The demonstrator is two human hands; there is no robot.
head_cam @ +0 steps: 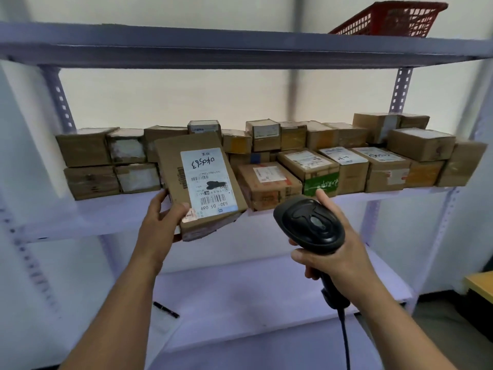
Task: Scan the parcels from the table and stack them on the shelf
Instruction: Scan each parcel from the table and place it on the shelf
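Note:
My left hand [162, 222] grips the near left corner of a flat cardboard parcel [170, 166], its white label with barcodes facing up. The parcel is tilted, its far end over the middle shelf [112, 212] in front of the stacked boxes. In my right hand [336, 252] I hold a black corded barcode scanner [312, 225] by its handle, forefinger stretched forward. The scanner head sits to the right of the parcel, just below the shelf's front edge. Several brown parcels [266, 182] stand in rows on that shelf, some two high.
A red plastic basket [386, 20] lies on the top shelf at the right. A black pen [165, 309] rests on the lower shelf at the left. Perforated shelf uprights [400, 89] stand at both sides. A yellow table corner [480, 287] shows at far right.

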